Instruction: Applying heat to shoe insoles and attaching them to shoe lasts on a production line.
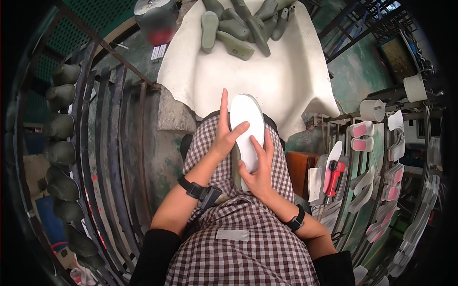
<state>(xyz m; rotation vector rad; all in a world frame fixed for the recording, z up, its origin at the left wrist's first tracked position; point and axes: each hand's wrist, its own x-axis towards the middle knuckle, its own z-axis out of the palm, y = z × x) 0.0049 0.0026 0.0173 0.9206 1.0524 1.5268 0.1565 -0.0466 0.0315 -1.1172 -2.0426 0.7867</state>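
Note:
A white insole [246,112] lies along the sole of a green shoe last [237,177], above my lap. The last shows along the lower left edge and as a thin rim at the far end. My left hand [225,138] grips its left side, thumb pressed on the insole and index finger stretched out away from me; the other fingers are mostly hidden. My right hand [260,168] holds the near right part, with its thumb and a fingertip on the insole and another finger along the edge. A checked apron [243,257] covers my lap.
Ahead, a white sheet [234,76] carries a pile of green shoe lasts [235,29]. More lasts [61,125] line a rack at left. At right, a rack holds stacked insoles [396,174], near a red-handled tool [335,177] and a brown box [302,171]. A bucket [156,21] stands far left.

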